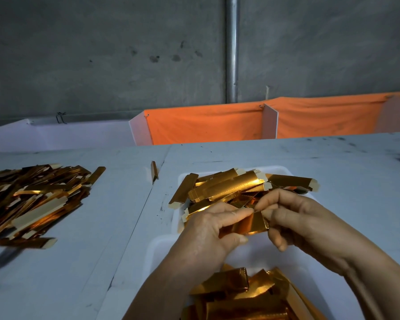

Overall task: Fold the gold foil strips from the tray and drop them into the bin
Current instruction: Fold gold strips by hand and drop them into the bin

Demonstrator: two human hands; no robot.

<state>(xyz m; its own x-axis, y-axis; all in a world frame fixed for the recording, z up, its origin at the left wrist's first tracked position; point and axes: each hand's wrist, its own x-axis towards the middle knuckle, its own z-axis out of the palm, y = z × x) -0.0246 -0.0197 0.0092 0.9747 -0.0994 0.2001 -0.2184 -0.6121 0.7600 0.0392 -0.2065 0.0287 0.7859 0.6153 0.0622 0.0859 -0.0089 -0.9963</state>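
Nearest to us, a white bin (328,282) holds folded gold pieces (238,294) heaped at the bottom edge of the view. Above it we hold one gold foil strip (249,224) between both hands: our left hand (208,229) curls its fingers and thumb round the strip's left part, and our right hand (296,215) pinches its right end between thumb and forefinger. Just beyond our hands, the white tray (277,169) carries a loose heap of unfolded strips (229,188), some hanging over its rim. To the left, well apart from the tray, a larger pile of strips (32,199) lies on the white table (125,204), and a single strip (154,170) stands at the seam between two table panels. Farther back we see orange cloth (206,124) over white dividers, then a grey wall with a metal pipe (231,49).
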